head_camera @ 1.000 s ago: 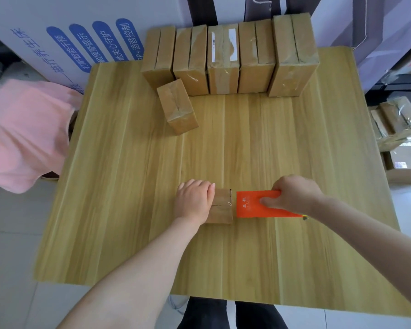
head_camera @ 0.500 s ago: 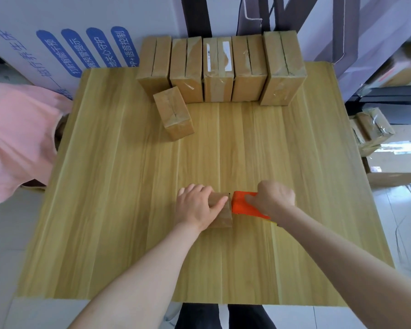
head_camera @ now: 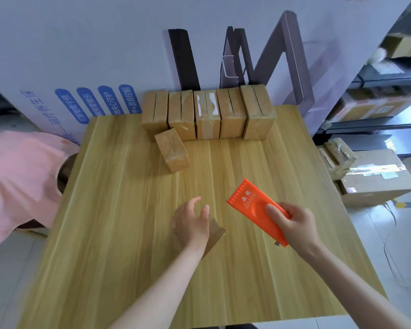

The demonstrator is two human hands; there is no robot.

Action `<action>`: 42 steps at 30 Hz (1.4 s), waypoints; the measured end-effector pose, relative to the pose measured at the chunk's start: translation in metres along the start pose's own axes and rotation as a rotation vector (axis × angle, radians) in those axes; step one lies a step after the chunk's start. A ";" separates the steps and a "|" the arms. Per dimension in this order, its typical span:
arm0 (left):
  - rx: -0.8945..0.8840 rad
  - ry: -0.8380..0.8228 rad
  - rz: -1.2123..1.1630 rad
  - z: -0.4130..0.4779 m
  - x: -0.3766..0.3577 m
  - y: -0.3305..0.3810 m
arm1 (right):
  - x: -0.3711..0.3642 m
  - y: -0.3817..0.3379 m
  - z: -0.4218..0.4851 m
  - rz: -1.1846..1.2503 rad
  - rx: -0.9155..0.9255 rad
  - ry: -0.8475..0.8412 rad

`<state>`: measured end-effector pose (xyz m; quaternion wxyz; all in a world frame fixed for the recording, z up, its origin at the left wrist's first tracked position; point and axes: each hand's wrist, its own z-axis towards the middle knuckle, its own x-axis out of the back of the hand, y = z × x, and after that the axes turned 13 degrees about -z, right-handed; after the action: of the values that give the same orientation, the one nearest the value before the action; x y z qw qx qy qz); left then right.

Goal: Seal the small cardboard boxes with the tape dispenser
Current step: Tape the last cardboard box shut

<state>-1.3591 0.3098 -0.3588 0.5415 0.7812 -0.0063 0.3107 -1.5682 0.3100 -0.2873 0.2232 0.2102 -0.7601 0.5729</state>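
Half a second before, we had the orange tape dispenser pressed against the right end of the small box. Now it was lifted off and apart from the box, tilted in the air over the table. Our right hand gripped it by the lower end, with the fingers curled around the body. Our left hand was over the box near the front middle of the table, covering most of it, fingers loose and nearly straight, no longer pressing flat. The box was also turned a little. We judged that this strip was finished. The box could then join the single box and the row of boxes at the back edge, or be turned for another seam.
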 end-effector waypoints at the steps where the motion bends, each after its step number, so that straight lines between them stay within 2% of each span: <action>1: -0.021 -0.069 -0.162 -0.001 0.009 0.020 | 0.003 -0.006 -0.003 0.018 0.019 0.016; 3: 0.062 -0.301 -0.483 -0.006 0.031 0.063 | 0.008 -0.017 -0.006 0.047 0.058 0.037; 4: 0.117 -0.409 -0.572 -0.007 0.043 0.082 | 0.010 -0.022 -0.008 0.051 0.080 0.044; 6: 0.135 -0.559 -0.620 -0.008 0.063 0.107 | 0.013 -0.032 -0.011 0.053 0.124 0.060; 8: 0.104 -0.606 -0.637 -0.007 0.075 0.121 | 0.016 -0.043 -0.014 0.048 0.164 0.071; 19: 0.062 -0.667 -0.675 -0.010 0.096 0.140 | 0.026 -0.070 -0.029 0.093 0.226 0.090; 25: 0.163 -0.651 -0.775 -0.013 0.098 0.146 | 0.027 -0.075 -0.033 0.158 0.211 0.056; 29: 0.160 -0.625 -0.786 -0.015 0.100 0.146 | 0.026 -0.074 -0.035 0.202 0.205 0.024; 35: 0.232 -0.673 -0.765 -0.015 0.108 0.145 | 0.025 -0.073 -0.041 0.203 0.195 0.024; 37: 0.219 -0.628 -0.743 -0.017 0.107 0.145 | 0.024 -0.073 -0.043 0.181 0.201 0.027; 42: 0.131 -0.373 -0.638 -0.014 0.104 0.144 | 0.018 -0.076 -0.048 0.055 0.242 0.066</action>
<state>-1.3320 0.2956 -0.1831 0.5495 0.8200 0.1586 -0.0212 -1.5345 0.3355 -0.2064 0.2054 0.1958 -0.6832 0.6728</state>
